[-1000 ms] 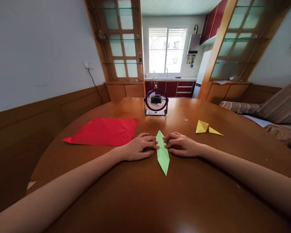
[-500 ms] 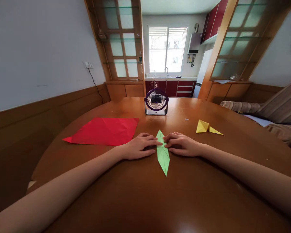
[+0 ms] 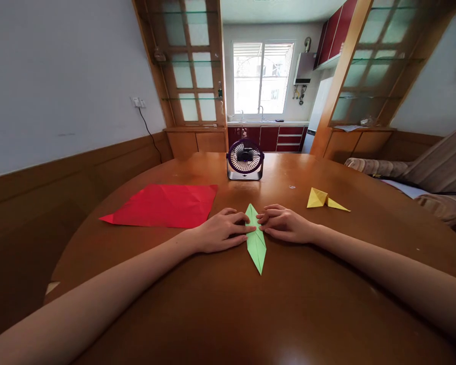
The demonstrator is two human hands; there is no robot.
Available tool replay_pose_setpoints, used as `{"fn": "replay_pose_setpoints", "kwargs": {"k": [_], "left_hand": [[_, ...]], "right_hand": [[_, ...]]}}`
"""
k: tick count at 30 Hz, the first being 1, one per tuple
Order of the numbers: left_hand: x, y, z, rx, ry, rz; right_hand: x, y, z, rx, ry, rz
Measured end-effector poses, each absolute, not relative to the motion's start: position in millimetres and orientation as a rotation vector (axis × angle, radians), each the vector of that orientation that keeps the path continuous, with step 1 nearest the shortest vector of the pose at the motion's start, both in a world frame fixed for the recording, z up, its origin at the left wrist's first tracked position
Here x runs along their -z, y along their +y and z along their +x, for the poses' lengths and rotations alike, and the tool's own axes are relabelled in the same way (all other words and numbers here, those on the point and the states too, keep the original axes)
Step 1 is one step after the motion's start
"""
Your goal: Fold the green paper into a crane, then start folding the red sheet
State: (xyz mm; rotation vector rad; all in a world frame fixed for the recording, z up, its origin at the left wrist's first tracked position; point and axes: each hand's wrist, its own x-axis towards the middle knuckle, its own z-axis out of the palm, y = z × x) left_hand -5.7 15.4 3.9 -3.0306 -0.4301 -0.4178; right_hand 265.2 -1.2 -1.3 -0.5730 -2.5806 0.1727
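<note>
A narrow piece of folded green paper point(image 3: 256, 248) lies on the table in front of me, pointed at both ends, with creases along its surface. From the left, my left hand point(image 3: 226, 230) reaches over it with fingers stretched out and apart. One of its fingertips rests on the paper near the middle. My right hand point(image 3: 285, 224) is at the paper's right edge, fingers bent and bunched, their tips closed at the upper part of that edge. Part of the paper's upper half is hidden under the fingertips.
A large red sheet of paper point(image 3: 167, 205) lies left of my hands. To the right sits a folded yellow paper piece point(image 3: 318, 197) with a thin pointed tail. A small dark fan point(image 3: 245, 157) stands farther back on the wooden table point(image 3: 228, 314). A striped seat point(image 3: 433, 167) is at right.
My left hand has slid slightly right and toward me, its finger farther over the green paper. My right hand has shifted only a little. The green paper lies almost where it was.
</note>
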Motion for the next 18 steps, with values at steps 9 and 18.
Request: {"fn": "replay_pose_setpoints", "kwargs": {"k": [9, 18], "left_hand": [[-6.0, 13.4, -1.3, 0.429, -0.44, -3.086], [-4.0, 10.6, 0.6, 0.496, -0.538, -3.159]], "right_hand": [[5.1, -0.1, 268.1, -0.14, -2.575, -0.559], [-1.7, -3.6, 268.4, -0.04, -2.651, -0.493]]}}
